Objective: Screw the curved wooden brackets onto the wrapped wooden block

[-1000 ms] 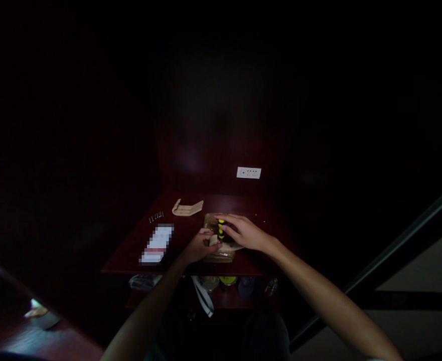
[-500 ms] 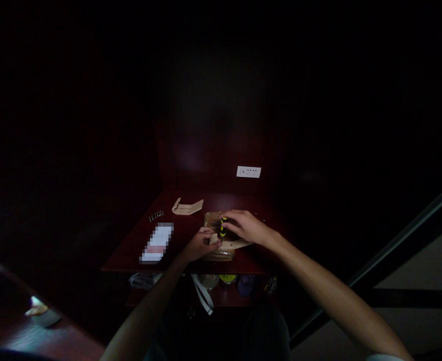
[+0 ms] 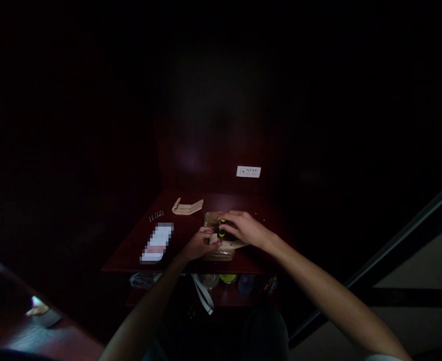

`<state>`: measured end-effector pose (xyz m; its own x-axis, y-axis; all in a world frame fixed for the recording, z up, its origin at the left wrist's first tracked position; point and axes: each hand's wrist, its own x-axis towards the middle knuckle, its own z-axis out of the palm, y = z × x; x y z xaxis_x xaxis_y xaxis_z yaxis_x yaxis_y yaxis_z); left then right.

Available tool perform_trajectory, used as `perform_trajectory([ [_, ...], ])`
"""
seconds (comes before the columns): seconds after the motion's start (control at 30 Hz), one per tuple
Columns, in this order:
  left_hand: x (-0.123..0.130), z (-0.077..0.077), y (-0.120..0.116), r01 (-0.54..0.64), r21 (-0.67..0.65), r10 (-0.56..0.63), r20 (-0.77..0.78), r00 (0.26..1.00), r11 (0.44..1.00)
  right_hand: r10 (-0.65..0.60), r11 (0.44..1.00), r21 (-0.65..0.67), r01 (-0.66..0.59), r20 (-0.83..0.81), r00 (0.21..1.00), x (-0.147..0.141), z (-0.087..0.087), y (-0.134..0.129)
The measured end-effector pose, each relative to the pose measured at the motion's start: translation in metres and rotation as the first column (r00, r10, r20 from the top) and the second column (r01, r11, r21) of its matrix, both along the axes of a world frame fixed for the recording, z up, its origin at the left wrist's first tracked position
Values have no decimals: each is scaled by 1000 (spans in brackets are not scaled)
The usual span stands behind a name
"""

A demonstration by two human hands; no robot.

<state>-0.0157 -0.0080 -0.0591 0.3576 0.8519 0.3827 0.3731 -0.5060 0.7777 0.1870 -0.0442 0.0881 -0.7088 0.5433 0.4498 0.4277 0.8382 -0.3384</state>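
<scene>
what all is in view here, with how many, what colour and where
screwdriver: one, yellow and black, in the right hand's grip, over the held wooden piece
held wooden piece: one, pale tan, under the left hand's fingers
wrapped pad: one, brown, clear wrapping, beneath the held piece
curved wooden piece: one, pale tan, far left on the table
screws: small row, exact count unclear, silvery, left of the curved piece
pixelated rectangle: one, whitish, table's left side
table: one, dark red
wall socket: one, white, back wall
strap: one, white, hanging below the tabletop
left hand: one, at the held piece
right hand: one, on the screwdriver
</scene>
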Motion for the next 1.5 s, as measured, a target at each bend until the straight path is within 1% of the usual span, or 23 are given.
perform_trajectory([
  [0.1, 0, 2, -1, 1, -6, -1, -3, 1000, 1000, -22, 1000, 17, 22, 26, 999, -1, 1, 0],
  [0.3, 1, 7, -4, 9, -9, -10, -26, 1000, 1000, -108, 992, 81, 98, 124, 986, -4, 4, 0],
  [0.47, 0, 6, -4, 24, 9, -24, -17, 1000, 1000, -148, 984, 130, 123, 210, 966, -9, 7, 0],
  [0.53, 0, 6, -4, 25, 5, -25, -8, 1000, 1000, -174, 979, 150, 139, 251, 952, -12, 7, 0],
  [0.63, 1, 6, -3, 19, -15, -19, -2, 1000, 1000, -240, 967, 167, 195, 319, 917, -16, 9, -2],
  [0.73, 1, 5, -2, 24, -21, -24, -1, 1000, 1000, -279, 959, 162, 232, 407, 870, -19, 15, -6],
  [0.83, 1, 2, -1, 29, -4, -29, -6, 1000, 1000, -268, 963, 123, 239, 510, 818, -19, 24, -8],
  [0.93, 1, 1, 0, 12, -4, -13, -13, 1000, 1000, -244, 969, 102, 227, 560, 792, -18, 30, -6],
  [1.17, 2, 1, 0, 20, -7, -20, 0, 1000, 1000, -220, 975, 118, 187, 600, 769, -16, 31, 3],
  [1.37, 2, 1, 0, 9, -20, -9, 5, 1000, 1000, -262, 965, 157, 210, 609, 748, -16, 29, 1],
  [1.5, 2, 4, -1, 27, -12, -27, -2, 1000, 1000, -237, 971, 114, 210, 585, 776, -20, 30, -5],
])
